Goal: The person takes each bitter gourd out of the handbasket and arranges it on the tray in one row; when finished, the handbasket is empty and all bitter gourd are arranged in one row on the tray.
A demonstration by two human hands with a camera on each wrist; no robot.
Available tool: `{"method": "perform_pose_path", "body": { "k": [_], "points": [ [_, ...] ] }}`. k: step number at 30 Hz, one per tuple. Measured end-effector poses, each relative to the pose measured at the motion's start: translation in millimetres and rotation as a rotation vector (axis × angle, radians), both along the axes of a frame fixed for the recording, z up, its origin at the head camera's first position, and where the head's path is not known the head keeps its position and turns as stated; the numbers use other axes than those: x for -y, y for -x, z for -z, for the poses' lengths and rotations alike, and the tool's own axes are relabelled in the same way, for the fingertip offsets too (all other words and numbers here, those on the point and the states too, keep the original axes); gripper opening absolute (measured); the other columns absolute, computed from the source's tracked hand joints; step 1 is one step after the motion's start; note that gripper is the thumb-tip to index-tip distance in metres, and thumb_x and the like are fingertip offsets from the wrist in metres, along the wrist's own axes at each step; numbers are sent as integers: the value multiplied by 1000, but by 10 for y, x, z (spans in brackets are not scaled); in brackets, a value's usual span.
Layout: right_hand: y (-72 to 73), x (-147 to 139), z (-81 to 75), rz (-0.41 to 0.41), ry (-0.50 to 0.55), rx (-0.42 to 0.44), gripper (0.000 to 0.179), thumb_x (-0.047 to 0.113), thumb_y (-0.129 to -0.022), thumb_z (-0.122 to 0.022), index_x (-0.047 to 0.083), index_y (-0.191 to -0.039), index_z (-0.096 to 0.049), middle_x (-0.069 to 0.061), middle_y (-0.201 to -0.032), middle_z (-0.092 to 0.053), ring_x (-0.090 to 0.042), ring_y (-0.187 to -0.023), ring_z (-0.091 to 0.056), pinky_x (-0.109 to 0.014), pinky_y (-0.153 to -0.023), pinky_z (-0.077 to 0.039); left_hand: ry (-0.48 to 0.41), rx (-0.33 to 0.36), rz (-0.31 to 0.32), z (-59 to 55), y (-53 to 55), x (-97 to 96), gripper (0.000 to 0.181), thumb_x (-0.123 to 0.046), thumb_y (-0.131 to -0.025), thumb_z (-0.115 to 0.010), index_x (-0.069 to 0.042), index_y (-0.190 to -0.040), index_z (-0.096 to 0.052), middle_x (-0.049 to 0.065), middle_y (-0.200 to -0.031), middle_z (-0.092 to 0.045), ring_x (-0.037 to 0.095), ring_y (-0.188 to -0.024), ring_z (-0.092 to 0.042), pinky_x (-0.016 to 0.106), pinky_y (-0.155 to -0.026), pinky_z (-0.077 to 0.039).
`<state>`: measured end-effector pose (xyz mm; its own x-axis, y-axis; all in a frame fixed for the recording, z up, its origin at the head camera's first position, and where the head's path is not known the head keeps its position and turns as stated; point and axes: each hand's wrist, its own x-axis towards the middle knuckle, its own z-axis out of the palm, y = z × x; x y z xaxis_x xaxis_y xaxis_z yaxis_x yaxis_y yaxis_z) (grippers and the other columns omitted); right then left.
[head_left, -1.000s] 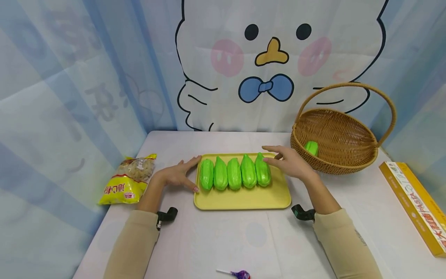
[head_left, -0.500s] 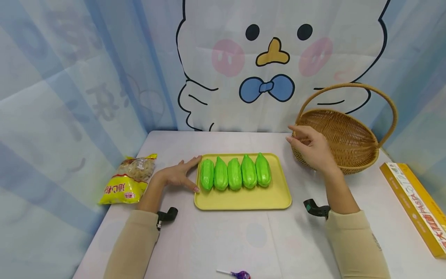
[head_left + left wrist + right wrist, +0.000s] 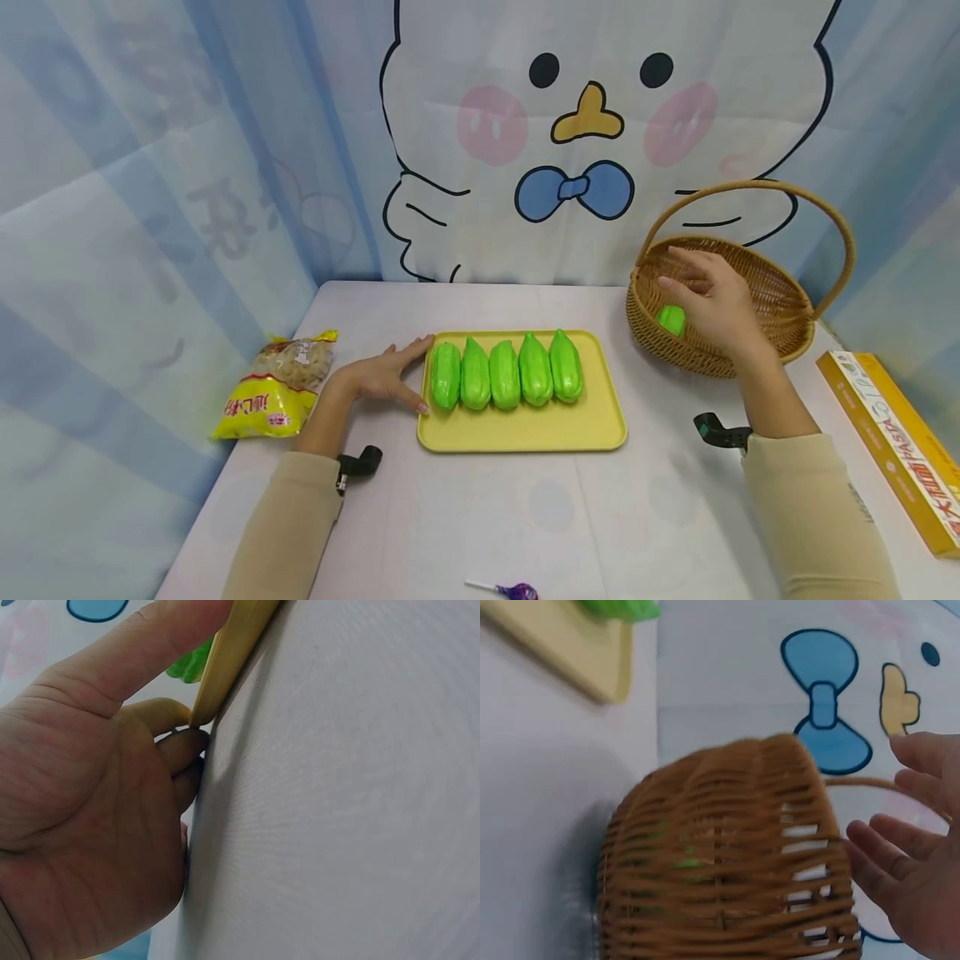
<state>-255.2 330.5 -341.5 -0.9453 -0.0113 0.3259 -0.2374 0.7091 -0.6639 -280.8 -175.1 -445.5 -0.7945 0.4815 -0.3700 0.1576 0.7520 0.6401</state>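
Note:
My left hand (image 3: 381,382) rests at the left edge of a yellow tray (image 3: 525,435), thumb and index finger spread along its rim. In the left wrist view, the left hand's thumb (image 3: 150,645) lies along the tray's side (image 3: 232,660). On the tray, several long green ridged toy vegetables (image 3: 505,375) lie side by side. Over the mouth of a brown wicker basket (image 3: 667,354), my right hand (image 3: 716,304) hovers with loosely bent fingers and nothing visible in them. One green toy vegetable (image 3: 671,319) sits inside the basket, showing faintly through the weave in the right wrist view.
A yellow snack bag (image 3: 277,387) lies left of my left forearm. At the right edge is a long yellow pasta box (image 3: 900,450). A purple lollipop (image 3: 521,591) lies at the front. The basket's tall handle (image 3: 750,183) arches behind my right hand; printed curtains surround the table.
My right hand has moved from the rightmost green toy vegetable on the tray, past the basket's left rim, to over its inside. The left hand and the row of vegetables have stayed put.

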Motion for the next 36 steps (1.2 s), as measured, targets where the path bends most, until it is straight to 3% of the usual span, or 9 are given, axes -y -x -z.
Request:
{"method": "perform_pose_path", "body": {
  "k": [8, 23, 28, 33, 36],
  "points": [
    [156, -202, 32, 13, -71, 30, 64, 43, -104, -61, 14, -159, -45, -25, -158, -41, -49, -127, -56, -65, -97, -51, 3, 0, 2, 4, -4, 7, 136, -51, -68, -95, -34, -169, -6, 1, -177, 0, 48, -159, 12, 74, -123, 5],
    [424, -425, 104, 41, -142, 135, 68, 47, -106, -55, 11, -161, -39, -30, -160, -36, -51, -133, -49, -68, -99, -47, -6, -9, 9, 11, -7, 9, 135, -50, -69, -95, -34, -169, -6, 2, -177, -1, 48, -159, 12, 74, -123, 5],
    [488, -506, 169, 36, -165, 227, 73, 48, -106, -54, 9, -164, -31, -35, -157, -37, -53, -129, -49, -70, -98, -46, -4, -9, 10, 8, -1, 5, 135, -51, -69, -95, -34, -169, -5, 2, -177, 0, 49, -159, 12, 75, -122, 5],
    [522, -572, 235, 5, -205, 360, 78, 50, -107, -51, 7, -166, -23, -37, -164, -26, -59, -147, -28, -77, -113, -29, -6, -5, 9, -17, -9, -1, 135, -50, -69, -95, -34, -169, -5, 2, -177, 0, 48, -159, 13, 74, -123, 6],
    [510, -585, 273, -27, -217, 435, 76, 48, -108, -50, 6, -166, -22, -37, -166, -18, -62, -151, -14, -78, -116, -21, -6, -3, 11, -16, -8, -4, 135, -49, -70, -95, -34, -169, -5, 2, -177, 1, 48, -159, 13, 74, -123, 5]
  ]
}}
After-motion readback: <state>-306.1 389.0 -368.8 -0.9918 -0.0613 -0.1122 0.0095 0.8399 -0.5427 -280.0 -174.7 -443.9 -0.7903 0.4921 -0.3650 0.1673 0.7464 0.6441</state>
